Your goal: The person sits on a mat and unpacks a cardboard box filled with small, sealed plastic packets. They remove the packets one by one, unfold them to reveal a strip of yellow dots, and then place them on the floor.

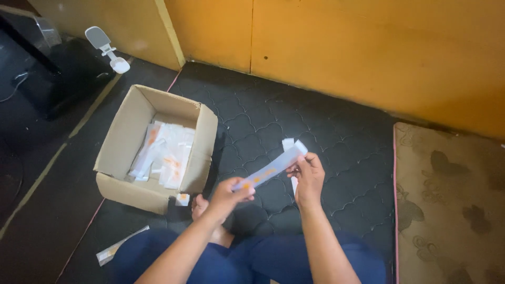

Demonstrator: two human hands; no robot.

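Nearest are the legs [284, 260] in dark blue trousers, folded, with a bare foot [200, 206] showing between the knees. Just left of the legs a thin white packet [120, 247] with an orange end lies flat on the dark floor.

Above the legs the two hands hold one long white strip [271, 168] with orange marks, tilted so its left end is low and its right end high. The left hand [229, 194] pinches the low end, thumb on top and fingers closed under it. The right hand [309, 176] grips the high end, fingers curled around the edge. A second white piece shows behind the right hand, partly hidden; whether it touches the strip cannot be told.

The hands hang over a black quilted mat [326, 131]. To the right of the mat lies a brown patterned rug [452, 205].

Left of the hands stands an open cardboard box [123, 137], flaps up, holding a loose pile of white packets [165, 155] with orange marks. A small white piece [182, 199] sits on the mat just beside the box's near right corner.

Farther left, beyond the box, a white stand [108, 48] rests by the wall. An orange wall [368, 47] runs across the far side.
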